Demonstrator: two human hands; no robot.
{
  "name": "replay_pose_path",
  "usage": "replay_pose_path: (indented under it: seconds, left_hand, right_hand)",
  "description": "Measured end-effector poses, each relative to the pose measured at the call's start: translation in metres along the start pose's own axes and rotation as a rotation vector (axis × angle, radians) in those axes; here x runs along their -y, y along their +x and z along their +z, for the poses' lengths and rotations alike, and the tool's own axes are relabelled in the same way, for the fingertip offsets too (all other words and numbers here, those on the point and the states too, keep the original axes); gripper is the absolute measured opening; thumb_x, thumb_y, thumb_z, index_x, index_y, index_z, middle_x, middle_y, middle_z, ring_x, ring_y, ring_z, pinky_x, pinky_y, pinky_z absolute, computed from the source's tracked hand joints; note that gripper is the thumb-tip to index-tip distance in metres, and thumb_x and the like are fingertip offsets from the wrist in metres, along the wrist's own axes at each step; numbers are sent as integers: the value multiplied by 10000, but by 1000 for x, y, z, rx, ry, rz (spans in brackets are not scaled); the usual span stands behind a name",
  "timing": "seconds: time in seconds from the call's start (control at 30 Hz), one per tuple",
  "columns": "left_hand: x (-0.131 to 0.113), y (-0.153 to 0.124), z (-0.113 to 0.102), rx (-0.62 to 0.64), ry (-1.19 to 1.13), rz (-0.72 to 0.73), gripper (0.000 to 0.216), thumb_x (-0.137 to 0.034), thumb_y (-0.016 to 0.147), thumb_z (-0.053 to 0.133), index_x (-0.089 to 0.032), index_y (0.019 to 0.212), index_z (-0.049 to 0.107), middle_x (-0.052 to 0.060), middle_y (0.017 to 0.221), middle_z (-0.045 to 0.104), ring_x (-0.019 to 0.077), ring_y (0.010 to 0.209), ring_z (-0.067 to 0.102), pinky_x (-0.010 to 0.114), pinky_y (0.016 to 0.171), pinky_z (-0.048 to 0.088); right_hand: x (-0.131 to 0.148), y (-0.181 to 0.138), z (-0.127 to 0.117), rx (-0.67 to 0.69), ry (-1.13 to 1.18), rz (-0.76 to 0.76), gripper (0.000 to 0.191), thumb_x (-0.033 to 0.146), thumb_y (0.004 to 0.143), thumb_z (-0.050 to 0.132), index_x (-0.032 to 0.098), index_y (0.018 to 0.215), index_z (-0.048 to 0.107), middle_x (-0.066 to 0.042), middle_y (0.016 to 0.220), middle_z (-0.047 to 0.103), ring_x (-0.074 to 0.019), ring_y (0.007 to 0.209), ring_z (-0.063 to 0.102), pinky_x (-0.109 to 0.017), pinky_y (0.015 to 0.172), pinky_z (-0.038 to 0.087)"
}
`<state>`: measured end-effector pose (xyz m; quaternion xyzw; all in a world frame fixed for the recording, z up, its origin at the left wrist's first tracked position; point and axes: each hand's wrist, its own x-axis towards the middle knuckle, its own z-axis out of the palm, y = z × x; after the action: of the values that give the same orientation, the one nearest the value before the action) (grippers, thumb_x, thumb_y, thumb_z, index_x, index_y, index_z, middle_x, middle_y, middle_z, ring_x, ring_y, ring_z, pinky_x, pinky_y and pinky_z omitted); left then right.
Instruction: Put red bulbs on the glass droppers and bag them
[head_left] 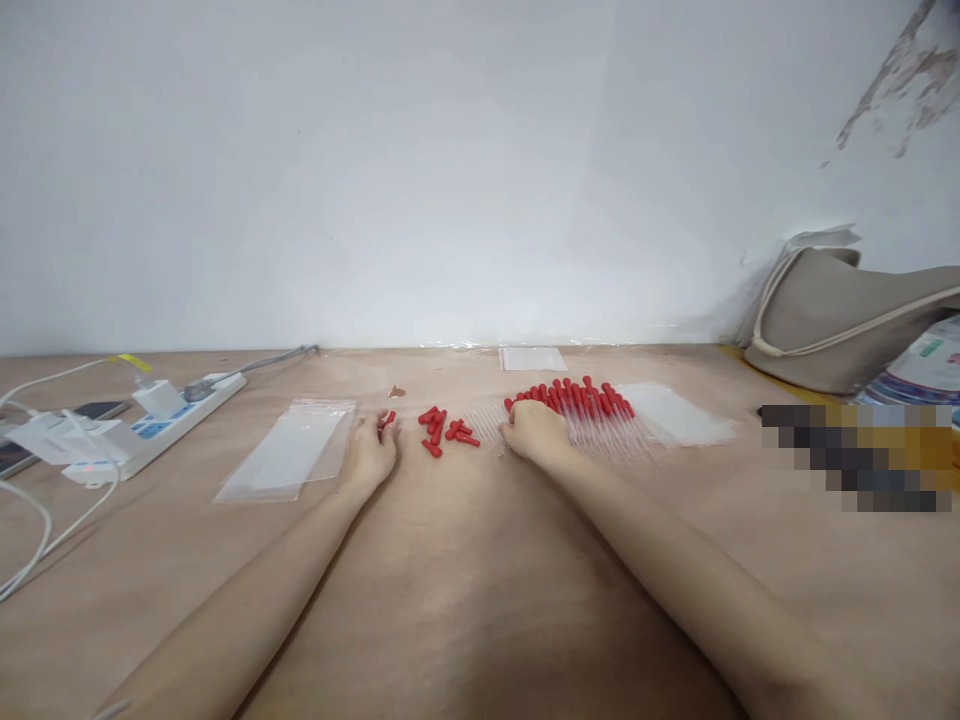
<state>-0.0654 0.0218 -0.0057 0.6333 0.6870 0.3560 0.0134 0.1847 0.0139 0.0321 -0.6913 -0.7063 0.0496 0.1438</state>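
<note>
My left hand [373, 450] is closed round a red rubber dropper bulb [387, 421], which shows between thumb and fingers. Just right of it, several loose red bulbs [435, 425] lie in a small pile. My right hand [537, 430] rests over the edge of a bundle of thin clear tubes [486, 425], its fingers pinched together; what is in them is hidden. Beyond and to the right of that hand lies a row of droppers [596, 405], clear tubes with red bulbs on their far ends.
Clear plastic bags [289, 450] lie left of my left hand; another bag [675, 412] is beside the droppers, and a small one [532, 359] by the wall. A power strip [161, 430] with chargers and cables stands left. A grey bag [832, 310] sits at the right.
</note>
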Motion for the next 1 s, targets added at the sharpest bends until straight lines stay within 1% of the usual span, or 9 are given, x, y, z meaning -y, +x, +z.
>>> replay_pose_path:
  seconds: [0.13,0.33,0.47,0.57,0.67,0.73,0.83,0.93,1.0]
  left_hand:
    - [0,-1,1,-21,-4,18,302,-243,798,401,-136,1008,590,106,891,546,219,823,555,362,778,447]
    - [-3,-1,0,-77,-52,60,270,-304,793,438,-138,952,579,84,891,529,174,738,548,311,718,469]
    - [-16,-10,-6,-100,-140,138,249,-361,791,458,-151,887,551,59,865,550,162,713,542,285,661,464]
    - [-32,-25,-10,-36,-240,246,209,-340,812,446,-162,883,530,34,829,583,150,722,545,270,675,448]
    - [-49,-44,-12,133,-305,442,176,-313,825,448,-169,870,538,23,804,601,136,712,550,255,680,435]
    - [-58,-54,-11,249,-325,529,164,-302,822,467,-178,881,557,24,823,614,137,726,557,255,687,433]
    - [-68,-65,-6,355,-386,512,229,-304,818,484,-189,1004,553,44,916,623,149,775,568,266,697,441]
    - [-75,-70,-2,423,-430,456,301,-326,799,514,-180,1061,534,52,929,624,154,764,570,264,673,445]
    - [-78,-71,-1,473,-453,441,256,-330,796,517,-174,995,563,30,852,629,140,712,563,243,642,438]
  right_hand:
    - [5,7,-4,62,-21,72,281,317,734,523,145,941,606,-149,968,611,-259,880,583,-336,668,435]
    - [11,17,-5,148,-9,118,254,284,683,580,135,883,630,-152,953,619,-259,864,591,-332,672,433]
    - [11,17,-8,160,14,122,239,282,692,567,134,870,628,-150,940,622,-262,854,591,-339,664,428]
    - [9,10,-12,123,32,104,252,311,761,486,126,891,598,-157,943,613,-261,874,579,-336,670,421]
    - [-1,-10,-10,21,114,-22,270,324,839,361,131,914,534,-130,896,612,-218,832,577,-306,672,412]
    - [-13,-29,-4,-86,256,-230,223,300,858,331,144,913,481,-90,818,604,-176,735,570,-279,644,409]
    - [-35,-59,8,-165,399,-489,133,251,853,339,172,843,446,-60,765,576,-157,697,541,-263,631,407]
    - [-49,-76,16,-209,454,-544,118,243,852,352,185,814,447,-48,738,561,-155,689,529,-263,622,414]
    - [-53,-79,18,-227,477,-566,108,234,851,365,185,868,460,-46,771,570,-156,721,535,-271,648,422]
